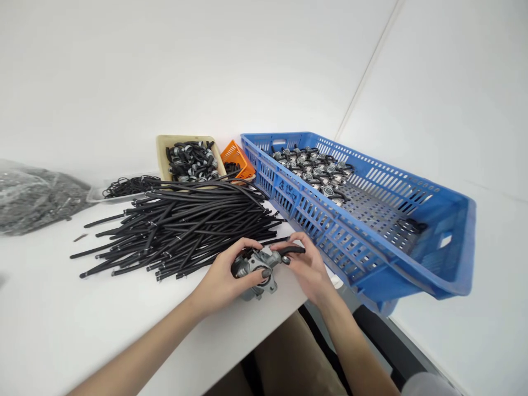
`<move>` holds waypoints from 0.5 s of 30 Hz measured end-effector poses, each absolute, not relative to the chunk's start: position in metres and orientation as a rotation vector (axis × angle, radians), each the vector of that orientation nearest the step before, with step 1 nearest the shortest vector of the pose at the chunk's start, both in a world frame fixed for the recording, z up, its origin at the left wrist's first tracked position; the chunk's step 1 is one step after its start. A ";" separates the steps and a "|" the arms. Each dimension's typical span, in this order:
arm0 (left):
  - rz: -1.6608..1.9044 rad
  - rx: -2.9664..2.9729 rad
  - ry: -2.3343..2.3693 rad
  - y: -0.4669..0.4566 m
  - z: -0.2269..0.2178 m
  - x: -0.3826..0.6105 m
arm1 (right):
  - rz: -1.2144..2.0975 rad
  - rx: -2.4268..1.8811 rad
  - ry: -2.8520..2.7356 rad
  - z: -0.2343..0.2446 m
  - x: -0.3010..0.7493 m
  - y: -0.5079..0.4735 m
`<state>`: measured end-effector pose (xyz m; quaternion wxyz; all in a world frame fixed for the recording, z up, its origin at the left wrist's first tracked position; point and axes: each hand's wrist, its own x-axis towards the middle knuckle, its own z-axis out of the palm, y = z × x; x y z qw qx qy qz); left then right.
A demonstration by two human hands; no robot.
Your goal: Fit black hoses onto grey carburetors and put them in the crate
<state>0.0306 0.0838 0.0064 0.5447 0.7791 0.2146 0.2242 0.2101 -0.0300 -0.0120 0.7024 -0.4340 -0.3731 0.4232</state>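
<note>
My left hand (229,275) is closed round a grey metal part (256,270), a small carburettor-like casting, held just above the white table's near edge. My right hand (307,264) pinches a short black rubber hose (293,250) at the top of that part. Both hands meet over the casting. A big heap of long black hoses (181,225) lies right behind them on the table (61,308).
A blue slotted crate (371,242) with several finished grey parts overhangs the table at right. Behind the hoses stand a beige tray of clamps (192,159) and a small orange basket (237,159). A clear bag (33,198) lies far left. White walls close in behind.
</note>
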 end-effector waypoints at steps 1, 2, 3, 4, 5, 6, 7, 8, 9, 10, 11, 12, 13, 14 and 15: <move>0.535 1.848 0.503 0.084 0.007 0.030 | 0.941 -0.997 -0.842 -0.012 0.210 -0.029; 0.536 1.850 0.500 0.084 0.007 0.030 | 0.936 -1.036 -0.861 -0.012 0.210 -0.028; 0.534 1.854 0.497 0.084 0.007 0.030 | 0.927 -1.077 -0.876 -0.012 0.210 -0.026; 0.531 1.860 0.497 0.084 0.008 0.030 | 0.909 -1.115 -0.888 -0.013 0.210 -0.025; 0.529 1.865 0.496 0.084 0.008 0.030 | 0.884 -1.147 -0.902 -0.013 0.210 -0.024; 0.530 1.868 0.496 0.083 0.008 0.030 | 0.858 -1.167 -0.924 -0.012 0.210 -0.024; 0.534 1.868 0.496 0.083 0.008 0.030 | 0.836 -1.167 -0.946 -0.012 0.210 -0.024; 0.539 1.866 0.498 0.083 0.008 0.031 | 0.827 -1.150 -0.963 -0.012 0.210 -0.024; 0.543 1.860 0.497 0.083 0.008 0.031 | 0.838 -1.121 -0.970 -0.012 0.210 -0.025; 0.543 1.851 0.495 0.083 0.008 0.031 | 0.862 -1.093 -0.963 -0.012 0.210 -0.026; 0.540 1.842 0.491 0.083 0.007 0.031 | 0.886 -1.077 -0.943 -0.012 0.210 -0.027; 0.536 1.837 0.490 0.083 0.007 0.031 | 0.898 -1.078 -0.918 -0.012 0.209 -0.027; 0.530 1.838 0.491 0.083 0.007 0.031 | 0.897 -1.094 -0.898 -0.013 0.209 -0.027; 0.526 1.843 0.495 0.083 0.007 0.030 | 0.888 -1.113 -0.887 -0.013 0.209 -0.028; 0.524 1.852 0.499 0.083 0.007 0.030 | 0.874 -1.121 -0.879 -0.013 0.209 -0.027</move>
